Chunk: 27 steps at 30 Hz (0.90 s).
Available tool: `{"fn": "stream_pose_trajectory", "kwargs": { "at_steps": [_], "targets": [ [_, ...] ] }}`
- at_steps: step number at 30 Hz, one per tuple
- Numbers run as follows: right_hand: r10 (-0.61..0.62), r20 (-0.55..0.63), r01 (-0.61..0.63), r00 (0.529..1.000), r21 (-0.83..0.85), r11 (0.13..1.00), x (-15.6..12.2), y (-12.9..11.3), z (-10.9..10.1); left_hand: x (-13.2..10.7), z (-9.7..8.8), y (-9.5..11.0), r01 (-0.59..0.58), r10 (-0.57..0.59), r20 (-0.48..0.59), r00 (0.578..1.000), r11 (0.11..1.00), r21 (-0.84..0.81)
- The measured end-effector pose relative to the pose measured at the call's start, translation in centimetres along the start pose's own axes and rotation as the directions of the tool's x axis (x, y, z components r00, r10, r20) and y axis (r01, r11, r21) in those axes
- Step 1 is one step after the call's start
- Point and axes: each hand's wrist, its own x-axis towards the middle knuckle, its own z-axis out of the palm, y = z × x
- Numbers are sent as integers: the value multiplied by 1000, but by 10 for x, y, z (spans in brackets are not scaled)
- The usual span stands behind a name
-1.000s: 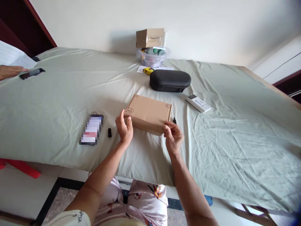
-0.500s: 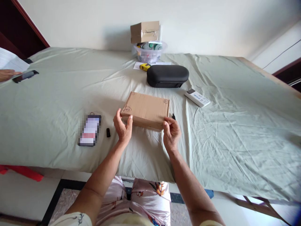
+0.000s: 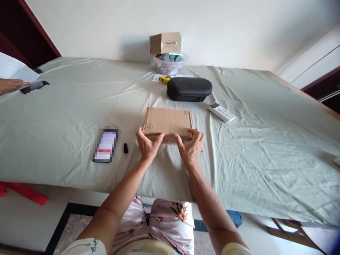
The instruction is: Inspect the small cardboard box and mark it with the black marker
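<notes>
A flat cardboard box (image 3: 168, 120) with dark looping marks near its corners lies on the cloth in front of me. My left hand (image 3: 149, 145) grips its near left corner, fingers against the side and thumb on the front edge. At the near right corner, my right hand (image 3: 190, 146) holds the box the same way, its thumb on the front edge too. Both thumbs point inward, with a gap between them. A thin black item, mostly hidden, lies behind my right hand. Left of the box is a small black cap-like piece (image 3: 125, 148).
A phone (image 3: 105, 146) lies to the left. Beyond the box are a black zip case (image 3: 189, 89), a white power bank-like device (image 3: 222, 112), a yellow tape measure (image 3: 165, 79) and a filled plastic tub (image 3: 170, 67). Another person's hand (image 3: 12, 85) rests at far left near papers.
Both thumbs have moved inward along the box's front edge. My right hand has shifted from a fingertip hold to a wider grip. The box now sits squarer to me.
</notes>
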Motion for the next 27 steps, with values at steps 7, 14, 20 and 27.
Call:
{"fn": "stream_pose_trajectory", "kwargs": {
  "at_steps": [7, 14, 20, 27],
  "targets": [
    [3, 23, -2, 1000, -63, 998, -4, -5, 9, -12, 12, 9, -7, 8, -14, 1000, 996, 89],
    [10, 36, -14, 999, 110, 994, -2, 4, 4, -11, 11, 0, -27, 27, -17, 999, 999, 25],
    [38, 79, -57, 996, 264, 963, 0, 7, -5, -2, 5, -10, -40, 40, 13, 999, 998, -47],
    [55, 71, -72, 996, 269, 960, -3, 8, -1, -2, 2, -8, -26, 29, 34, 999, 997, -73]
  ]
}}
